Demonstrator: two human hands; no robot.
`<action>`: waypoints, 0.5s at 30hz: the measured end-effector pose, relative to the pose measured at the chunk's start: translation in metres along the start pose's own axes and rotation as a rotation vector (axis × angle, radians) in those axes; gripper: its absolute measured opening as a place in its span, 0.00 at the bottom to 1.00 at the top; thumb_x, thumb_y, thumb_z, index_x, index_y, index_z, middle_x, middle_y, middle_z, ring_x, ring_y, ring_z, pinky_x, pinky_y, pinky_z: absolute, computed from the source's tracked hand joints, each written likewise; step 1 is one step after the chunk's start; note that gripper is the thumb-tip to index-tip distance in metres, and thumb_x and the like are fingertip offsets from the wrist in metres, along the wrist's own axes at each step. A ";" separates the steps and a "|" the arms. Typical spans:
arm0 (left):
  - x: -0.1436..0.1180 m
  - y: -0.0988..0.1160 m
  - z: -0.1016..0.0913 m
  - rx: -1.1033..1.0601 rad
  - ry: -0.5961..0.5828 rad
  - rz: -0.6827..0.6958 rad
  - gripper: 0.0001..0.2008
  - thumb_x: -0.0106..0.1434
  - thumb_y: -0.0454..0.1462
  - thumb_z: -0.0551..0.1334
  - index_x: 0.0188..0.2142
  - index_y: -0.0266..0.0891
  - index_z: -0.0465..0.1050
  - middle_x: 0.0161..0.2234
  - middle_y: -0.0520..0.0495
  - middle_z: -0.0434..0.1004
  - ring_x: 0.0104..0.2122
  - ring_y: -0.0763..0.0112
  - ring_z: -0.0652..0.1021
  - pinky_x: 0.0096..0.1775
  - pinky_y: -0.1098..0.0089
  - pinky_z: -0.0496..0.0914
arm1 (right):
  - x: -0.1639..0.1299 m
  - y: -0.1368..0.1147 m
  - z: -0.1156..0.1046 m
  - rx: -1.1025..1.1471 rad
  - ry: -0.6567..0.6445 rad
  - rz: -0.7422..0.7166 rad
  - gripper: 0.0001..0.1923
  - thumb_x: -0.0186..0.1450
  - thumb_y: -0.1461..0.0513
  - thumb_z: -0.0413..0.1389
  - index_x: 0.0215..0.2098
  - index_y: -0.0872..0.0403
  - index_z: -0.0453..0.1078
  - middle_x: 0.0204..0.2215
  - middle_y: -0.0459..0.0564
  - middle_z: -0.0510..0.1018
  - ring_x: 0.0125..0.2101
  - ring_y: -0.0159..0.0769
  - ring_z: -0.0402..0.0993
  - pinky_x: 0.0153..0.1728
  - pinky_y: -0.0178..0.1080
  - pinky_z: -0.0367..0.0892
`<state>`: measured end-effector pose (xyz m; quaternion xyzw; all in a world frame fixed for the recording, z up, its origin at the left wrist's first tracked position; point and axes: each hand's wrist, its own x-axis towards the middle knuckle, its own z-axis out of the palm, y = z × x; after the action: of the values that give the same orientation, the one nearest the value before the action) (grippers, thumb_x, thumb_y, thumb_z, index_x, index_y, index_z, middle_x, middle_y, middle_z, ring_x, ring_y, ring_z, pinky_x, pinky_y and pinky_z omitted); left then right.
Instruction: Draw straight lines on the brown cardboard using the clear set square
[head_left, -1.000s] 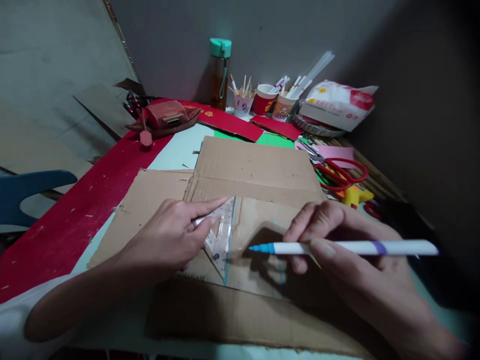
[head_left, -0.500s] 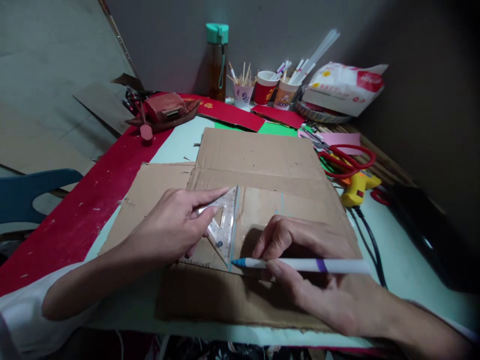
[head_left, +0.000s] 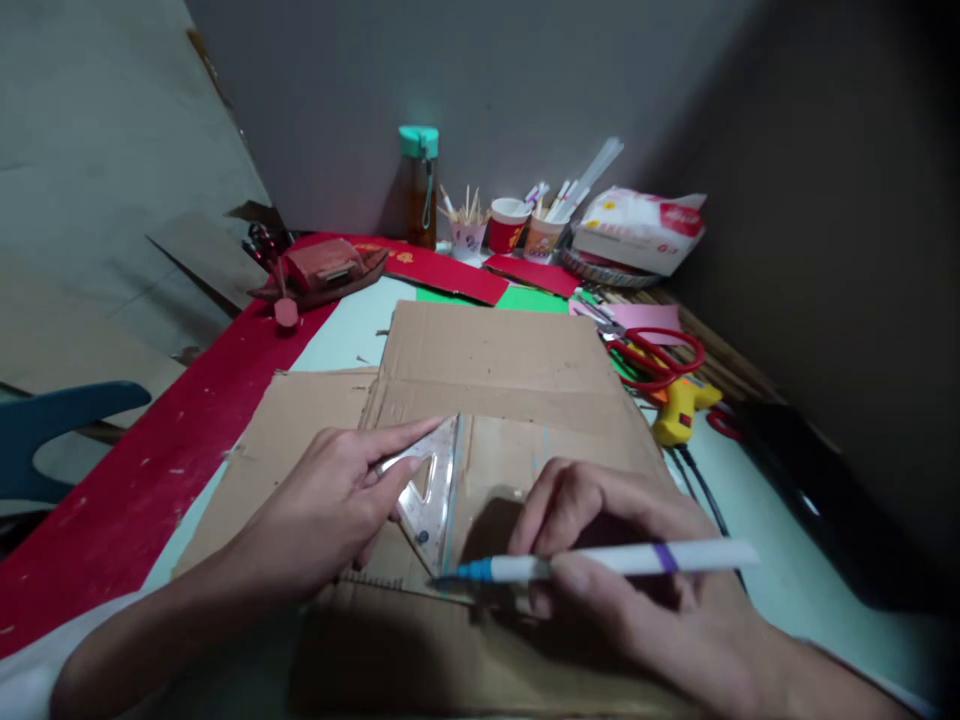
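Observation:
My left hand (head_left: 330, 500) presses a clear plastic set square (head_left: 441, 488) onto a piece of cardboard (head_left: 517, 440), thumb and forefinger on it. Between the fingers of my right hand (head_left: 622, 590) is a white marker pen (head_left: 619, 560) with a blue tip and a purple band. The tip is at the set square's lower corner, close to the cardboard's near edge; whether it touches cannot be made out. A blue line (head_left: 451, 530) runs along the square's right side. Fainter blue marks show further right. Larger cardboard (head_left: 487, 340) lies underneath.
Red-handled scissors (head_left: 660, 360) and a yellow glue gun (head_left: 682, 405) lie to the right, near a black object (head_left: 817, 490). Along the back stand a bottle (head_left: 420, 190), cups of sticks and pens (head_left: 506, 230), and a white package (head_left: 637, 230). A model boat (head_left: 322, 275) sits at left.
The camera view has shifted, so everything sits lower in the picture. The marker's tip has moved slightly left to the set square's corner, and the pen tilts more. Both hands keep their hold.

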<state>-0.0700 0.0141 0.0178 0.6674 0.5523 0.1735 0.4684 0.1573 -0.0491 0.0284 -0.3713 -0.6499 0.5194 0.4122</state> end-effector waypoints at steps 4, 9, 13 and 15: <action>-0.003 -0.001 -0.007 -0.243 0.027 0.037 0.21 0.66 0.44 0.58 0.58 0.49 0.71 0.10 0.59 0.62 0.09 0.81 0.61 0.13 0.83 0.52 | 0.008 -0.002 -0.025 0.136 0.354 -0.084 0.04 0.69 0.62 0.56 0.41 0.49 0.73 0.39 0.47 0.78 0.30 0.31 0.77 0.29 0.34 0.71; -0.005 0.003 -0.024 -0.502 0.214 0.118 0.23 0.61 0.44 0.66 0.56 0.51 0.72 0.21 0.55 0.73 0.12 0.86 0.64 0.16 0.85 0.56 | 0.016 -0.013 -0.066 -0.003 0.646 -0.216 0.07 0.66 0.65 0.57 0.40 0.55 0.77 0.42 0.53 0.80 0.31 0.35 0.79 0.29 0.35 0.73; -0.007 0.012 -0.031 -0.581 0.293 0.141 0.28 0.60 0.42 0.67 0.60 0.48 0.68 0.22 0.55 0.74 0.10 0.85 0.64 0.12 0.85 0.55 | 0.016 -0.022 -0.091 0.036 0.789 -0.283 0.07 0.69 0.60 0.54 0.40 0.50 0.74 0.40 0.49 0.79 0.30 0.33 0.79 0.28 0.33 0.72; -0.006 0.014 -0.032 -0.605 0.293 0.150 0.29 0.59 0.42 0.68 0.60 0.42 0.68 0.22 0.55 0.73 0.11 0.84 0.65 0.11 0.85 0.56 | 0.016 -0.022 -0.100 0.067 0.816 -0.287 0.09 0.71 0.57 0.51 0.39 0.50 0.73 0.39 0.49 0.78 0.30 0.32 0.78 0.28 0.33 0.72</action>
<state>-0.0875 0.0234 0.0464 0.5050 0.4865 0.4575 0.5467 0.2424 -0.0017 0.0649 -0.4384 -0.4614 0.2884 0.7154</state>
